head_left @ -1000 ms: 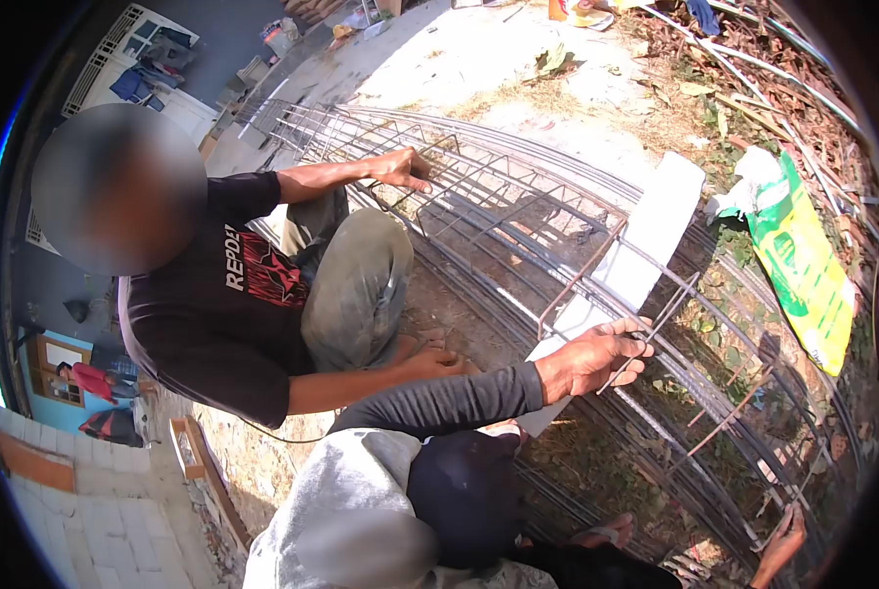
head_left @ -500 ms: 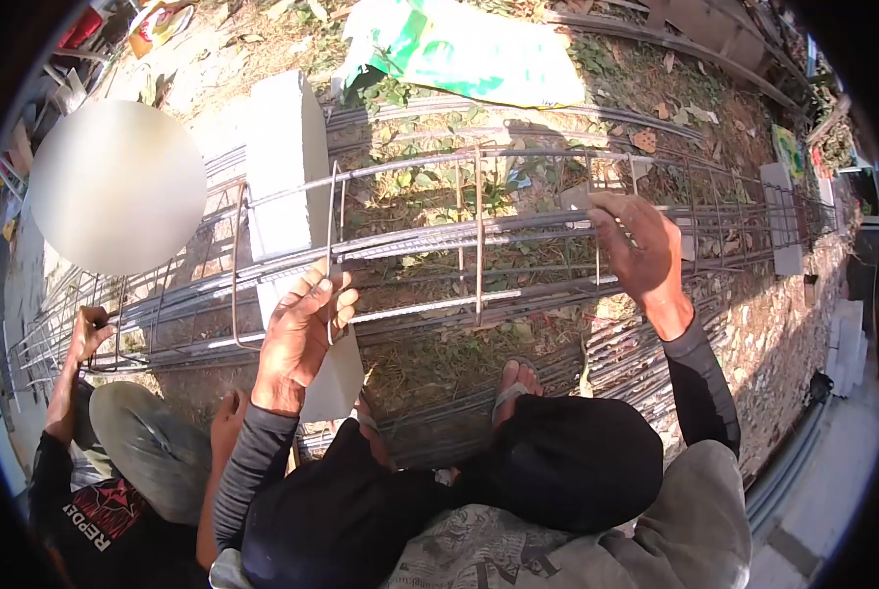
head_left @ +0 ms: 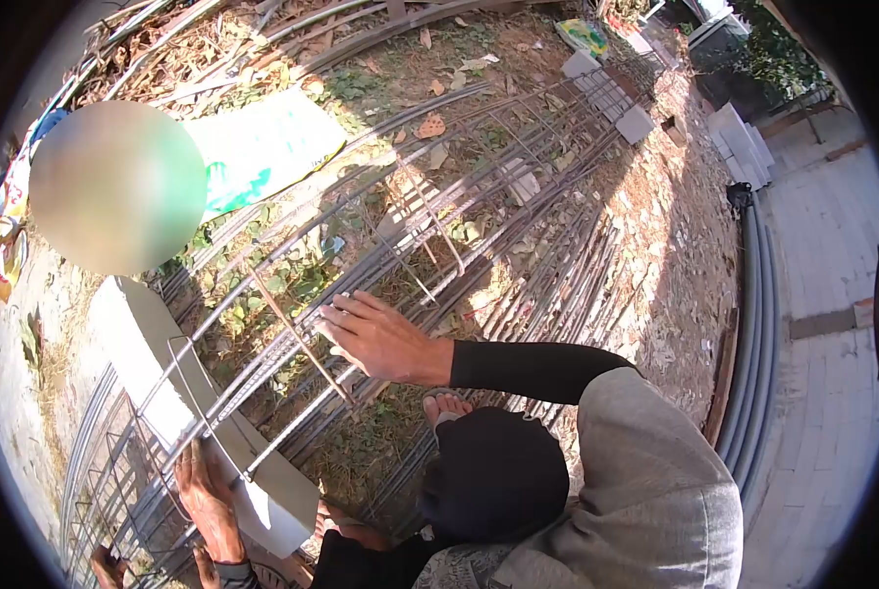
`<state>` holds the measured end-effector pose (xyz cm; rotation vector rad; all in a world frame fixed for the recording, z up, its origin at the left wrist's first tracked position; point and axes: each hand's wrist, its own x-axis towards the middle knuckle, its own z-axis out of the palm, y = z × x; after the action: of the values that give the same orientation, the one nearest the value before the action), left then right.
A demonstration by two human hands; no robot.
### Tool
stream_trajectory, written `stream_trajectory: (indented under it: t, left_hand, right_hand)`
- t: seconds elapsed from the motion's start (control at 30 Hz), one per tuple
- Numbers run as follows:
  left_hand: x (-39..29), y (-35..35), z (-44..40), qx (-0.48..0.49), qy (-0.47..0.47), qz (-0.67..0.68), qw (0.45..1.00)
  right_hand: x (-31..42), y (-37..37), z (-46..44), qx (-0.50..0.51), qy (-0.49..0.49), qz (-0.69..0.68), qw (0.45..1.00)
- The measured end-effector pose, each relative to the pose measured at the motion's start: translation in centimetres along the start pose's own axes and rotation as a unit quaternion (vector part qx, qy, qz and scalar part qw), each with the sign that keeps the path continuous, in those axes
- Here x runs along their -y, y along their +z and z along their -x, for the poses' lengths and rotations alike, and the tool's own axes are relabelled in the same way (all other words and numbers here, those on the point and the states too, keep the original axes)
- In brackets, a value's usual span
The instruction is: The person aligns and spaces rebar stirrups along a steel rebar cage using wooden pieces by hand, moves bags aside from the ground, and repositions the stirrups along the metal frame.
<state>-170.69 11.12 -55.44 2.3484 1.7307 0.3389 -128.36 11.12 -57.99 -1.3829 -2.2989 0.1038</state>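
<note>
A long cage of steel rebar (head_left: 292, 339) with bent wire stirrups (head_left: 429, 213) runs diagonally across the view. At lower left, my left hand (head_left: 209, 506) is at the bars beside a stirrup, over the pale block (head_left: 155, 363). Its fingers reach up to the bars and seem to curl round them; the fingertips are partly hidden. My right hand (head_left: 385, 341) is further along the cage, palm down, fingers stretched and spread. Nothing shows in it, and whether it touches the bars beneath I cannot tell.
Another person's hand (head_left: 108, 567) is at the cage's lower left end. A second pale block (head_left: 634, 125) carries the far end. Loose rebar (head_left: 557, 285) lies on the ground beside the cage. Grey pipes (head_left: 753, 363) lie at right; a green-white sack (head_left: 272, 147) is at upper left.
The view has swung to the right, so the cage now slants. My right hand has left the bar it was touching and its fingers have spread. My left hand has shifted beside the pale block.
</note>
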Motion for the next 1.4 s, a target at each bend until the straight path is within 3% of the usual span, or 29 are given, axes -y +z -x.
stream_trajectory:
  t: [0.1,0.23,0.33,0.37,0.43,0.47,0.53,0.63,0.67,0.77,0.8,0.9,1.0,1.1,1.13,1.23,1.27,1.33,1.4]
  left_hand:
    - [-0.5,-0.1,-0.9,0.028,-0.046,0.031,0.998]
    - [-0.1,1.8,-1.3,-0.031,-0.025,-0.01,0.999]
    - [0.8,2.4,-1.7,-0.076,-0.042,0.111,0.99]
    - [2.3,3.2,-1.3,0.007,-0.068,0.003,0.998]
    - [4.7,3.4,-0.4,0.175,-0.124,-0.224,0.951]
    - [4.0,3.4,-0.9,0.094,-0.102,-0.109,0.984]
    - [2.6,3.2,-1.5,-0.069,-0.057,0.123,0.988]
    - [3.8,3.9,-1.6,-0.086,-0.079,0.039,0.992]
    - [1.4,2.8,-1.9,-0.095,-0.105,0.015,0.99]
    - [5.0,5.3,-1.7,-0.157,-0.085,0.1,0.979]
    - [5.8,6.0,-1.0,-0.068,-0.045,-0.257,0.963]
    - [7.7,7.2,-1.9,-0.118,-0.093,-0.099,0.984]
    - [7.8,7.3,-2.5,-0.156,-0.138,0.059,0.976]
    - [3.3,4.7,-3.1,-0.149,-0.156,0.06,0.974]
    - [-0.6,3.0,-4.0,-0.161,-0.096,-0.03,0.982]
    - [-1.5,2.5,-4.3,-0.129,-0.107,-0.07,0.983]
    - [0.4,3.7,-4.3,-0.077,-0.165,-0.038,0.983]
    - [-2.5,2.4,-3.9,-0.167,-0.111,0.063,0.978]
    - [-1.5,2.7,-3.4,-0.175,-0.115,-0.013,0.978]
  right_hand:
    - [0.4,0.2,0.2,0.012,0.031,-0.033,0.999]
    - [1.4,1.5,0.1,0.009,0.077,-0.004,0.997]
    - [1.5,2.0,0.4,0.027,0.11,-0.04,0.993]
    - [2.3,1.4,0.3,0.05,0.131,-0.066,0.988]
    - [2.4,0.5,0.1,0.055,0.122,-0.043,0.99]
    - [2.2,0.6,0.2,0.041,0.114,-0.038,0.992]
    - [2.2,1.0,0.0,0.013,0.104,-0.034,0.994]
    - [2.1,1.1,-0.5,-0.002,0.106,-0.034,0.994]
    - [2.1,1.1,-0.7,0.012,0.11,-0.041,0.993]
    - [1.6,1.2,-0.3,0.005,0.1,-0.05,0.994]
    - [1.5,1.2,-0.2,-0.005,0.093,-0.052,0.994]
    - [1.8,0.7,0.5,0.046,0.112,-0.087,0.989]
    - [2.0,0.2,0.7,0.015,0.107,-0.094,0.99]
    - [2.0,0.6,1.0,-0.01,0.101,-0.089,0.991]
    - [2.1,0.2,0.8,0.046,0.123,-0.105,0.986]
    - [1.5,1.4,1.0,0.0,0.12,-0.09,0.989]
    - [1.5,1.0,0.7,0.006,0.131,-0.095,0.987]
    - [1.2,-1.1,-0.6,0.009,0.138,-0.112,0.984]
    - [0.7,0.2,-1.0,0.039,0.132,-0.086,0.987]
